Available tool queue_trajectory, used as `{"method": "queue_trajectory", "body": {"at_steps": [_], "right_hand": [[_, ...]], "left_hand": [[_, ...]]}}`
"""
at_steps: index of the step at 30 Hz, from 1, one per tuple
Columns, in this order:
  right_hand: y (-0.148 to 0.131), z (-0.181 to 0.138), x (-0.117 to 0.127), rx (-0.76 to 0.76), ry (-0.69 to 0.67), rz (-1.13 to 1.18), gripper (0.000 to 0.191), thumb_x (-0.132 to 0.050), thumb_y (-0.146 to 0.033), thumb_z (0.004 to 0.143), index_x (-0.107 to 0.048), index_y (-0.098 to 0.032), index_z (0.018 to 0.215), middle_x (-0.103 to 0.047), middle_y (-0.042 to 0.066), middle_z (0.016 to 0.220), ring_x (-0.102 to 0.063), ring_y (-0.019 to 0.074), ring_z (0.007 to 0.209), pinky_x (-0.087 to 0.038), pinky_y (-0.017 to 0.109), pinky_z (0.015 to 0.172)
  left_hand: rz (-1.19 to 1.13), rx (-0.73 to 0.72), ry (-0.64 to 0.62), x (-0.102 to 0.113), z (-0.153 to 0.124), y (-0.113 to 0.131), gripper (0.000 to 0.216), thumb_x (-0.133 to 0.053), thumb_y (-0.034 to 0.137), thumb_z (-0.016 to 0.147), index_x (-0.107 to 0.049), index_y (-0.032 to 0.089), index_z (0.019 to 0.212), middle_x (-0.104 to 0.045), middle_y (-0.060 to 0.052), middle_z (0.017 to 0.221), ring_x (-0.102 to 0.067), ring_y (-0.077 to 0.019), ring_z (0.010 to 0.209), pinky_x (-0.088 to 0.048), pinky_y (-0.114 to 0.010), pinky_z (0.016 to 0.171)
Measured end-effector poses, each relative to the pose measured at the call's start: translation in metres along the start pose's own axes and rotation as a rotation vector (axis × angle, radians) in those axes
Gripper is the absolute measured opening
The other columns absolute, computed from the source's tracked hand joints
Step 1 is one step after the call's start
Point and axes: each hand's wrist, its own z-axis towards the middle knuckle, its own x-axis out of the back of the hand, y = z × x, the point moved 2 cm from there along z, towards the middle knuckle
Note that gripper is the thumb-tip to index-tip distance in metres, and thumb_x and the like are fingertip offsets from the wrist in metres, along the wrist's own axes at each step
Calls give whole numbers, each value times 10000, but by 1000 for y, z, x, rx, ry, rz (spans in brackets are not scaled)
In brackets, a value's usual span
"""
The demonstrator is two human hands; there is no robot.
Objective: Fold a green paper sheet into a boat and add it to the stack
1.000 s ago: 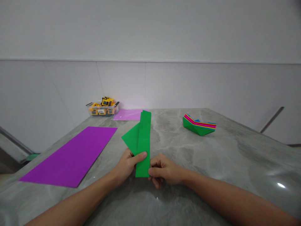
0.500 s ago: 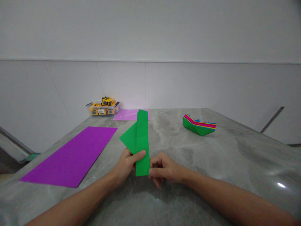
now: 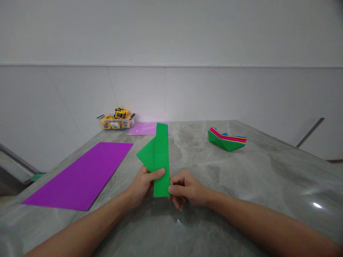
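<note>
A folded sheet of green paper (image 3: 162,153) is held up above the table, with a long upright strip and a triangular flap pointing left. My left hand (image 3: 143,182) grips it from the left, thumb across the front of the strip and the other fingers hidden behind. At the strip's lower right edge, my right hand (image 3: 187,189) pinches the paper between thumb and curled fingers. Farther off to the right, a folded paper boat (image 3: 227,139) stands on the table, green below with pink, yellow and blue bands along its top.
A large purple sheet (image 3: 83,175) lies flat on the grey marble-patterned table (image 3: 203,160) at the left. Near the wall sit a clear plastic box (image 3: 115,125) of yellow toy vehicles and a light-purple sheet (image 3: 144,128), partly behind the green paper.
The whole view has shifted slightly. Both hands keep their hold on the green paper, and its top now appears more evenly lined up, with less of a second layer showing.
</note>
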Motion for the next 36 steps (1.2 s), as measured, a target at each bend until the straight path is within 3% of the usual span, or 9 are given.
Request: {"method": "queue_trajectory", "body": {"at_steps": [6, 11, 14, 21, 28, 36], "right_hand": [[-4, 2, 4, 17, 129, -62, 352, -600, -448, 783, -509, -181, 572, -587, -22, 481, -461, 64, 357, -339, 176, 361], [-7, -1, 0, 6, 115, -92, 312, -585, -403, 776, -505, -186, 566, -587, -23, 482, -457, 66, 354, -340, 176, 354], [-7, -1, -4, 13, 139, -150, 316, -592, -403, 793, -510, -184, 580, -584, -19, 494, -486, 74, 379, -360, 176, 367], [-2, 2, -2, 5, 188, -137, 383, -578, -506, 828, -525, -179, 636, -575, -21, 513, -478, 71, 380, -345, 178, 362], [-3, -1, 0, 32, 82, -67, 454, -591, -553, 816, -532, -167, 586, -599, 2, 527, -471, 69, 370, -345, 188, 365], [-1, 0, 3, 63, 153, -93, 463, -576, -568, 823, -537, -168, 593, -587, 2, 506, -470, 75, 373, -344, 190, 363]], "left_hand": [[97, -5, -30, 1, 0, -4, 349, -848, 384, 636, -651, 121, 753, -660, -30, 649, -607, -165, 545, -488, -272, 518], [-24, -37, 126, -4, -3, 7, 371, -857, 327, 638, -668, 150, 904, -707, -23, 777, -641, -174, 624, -534, -299, 589], [-18, -34, 154, -4, -3, 12, 362, -862, 285, 627, -673, 151, 904, -706, -14, 766, -631, -162, 610, -517, -279, 568], [86, -20, 83, -2, -3, 9, 322, -862, 300, 606, -678, 125, 803, -685, -26, 674, -606, -159, 554, -486, -264, 526], [95, 0, 9, -2, -4, 9, 354, -866, 330, 611, -687, 129, 840, -694, -31, 706, -619, -167, 586, -517, -278, 546], [120, -3, -48, -2, -4, 8, 365, -855, 325, 639, -692, 124, 896, -719, -54, 771, -646, -175, 625, -525, -273, 580]]}}
